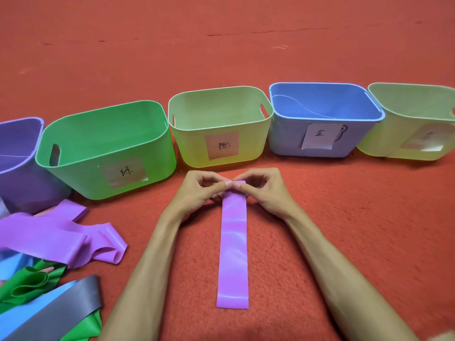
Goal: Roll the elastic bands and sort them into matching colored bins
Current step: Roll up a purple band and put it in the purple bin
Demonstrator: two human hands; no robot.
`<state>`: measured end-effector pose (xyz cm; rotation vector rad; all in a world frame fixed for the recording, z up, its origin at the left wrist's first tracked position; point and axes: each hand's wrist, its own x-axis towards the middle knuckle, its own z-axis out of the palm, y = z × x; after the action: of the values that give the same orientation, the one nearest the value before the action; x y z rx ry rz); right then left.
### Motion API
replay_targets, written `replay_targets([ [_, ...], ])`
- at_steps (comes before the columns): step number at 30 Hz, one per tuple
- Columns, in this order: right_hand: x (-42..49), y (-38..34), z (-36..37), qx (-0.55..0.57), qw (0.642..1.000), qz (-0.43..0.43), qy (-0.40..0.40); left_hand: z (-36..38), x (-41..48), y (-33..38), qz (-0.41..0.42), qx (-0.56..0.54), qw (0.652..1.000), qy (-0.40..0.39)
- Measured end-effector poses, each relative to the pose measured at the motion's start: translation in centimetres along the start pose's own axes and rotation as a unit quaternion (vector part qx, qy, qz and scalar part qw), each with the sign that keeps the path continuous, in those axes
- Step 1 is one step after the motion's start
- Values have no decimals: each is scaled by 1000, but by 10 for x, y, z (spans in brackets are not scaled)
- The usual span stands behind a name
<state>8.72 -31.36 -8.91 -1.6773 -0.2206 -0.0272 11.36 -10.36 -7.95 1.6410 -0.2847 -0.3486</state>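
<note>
Pinching a glossy, flat purple band (234,242) by its fold: left hand (197,190), right hand (263,188).

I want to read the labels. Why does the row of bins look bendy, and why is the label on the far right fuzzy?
Head view: the wide lens bows the row, so the purple bin and far-right yellow bin lean outward; picture edges smear, blurring the far-right label, while the middle label reads sharp; sheen on the pink band.

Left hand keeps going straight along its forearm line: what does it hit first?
Most likely the front wall of the middle yellow-green bin, just beyond the left hand, which pinches the far end of the pink band. The gap between them is hard to judge.
</note>
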Motion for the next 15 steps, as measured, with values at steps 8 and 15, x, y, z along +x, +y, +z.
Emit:
replay_targets([
  [8,1,4,-1,3,1000,3,-7,0,-2,0,-5,2,1000,15],
  [15,3,4,2,-55,998,-7,-7,1,-2,0,1,-10,1000,28],
])
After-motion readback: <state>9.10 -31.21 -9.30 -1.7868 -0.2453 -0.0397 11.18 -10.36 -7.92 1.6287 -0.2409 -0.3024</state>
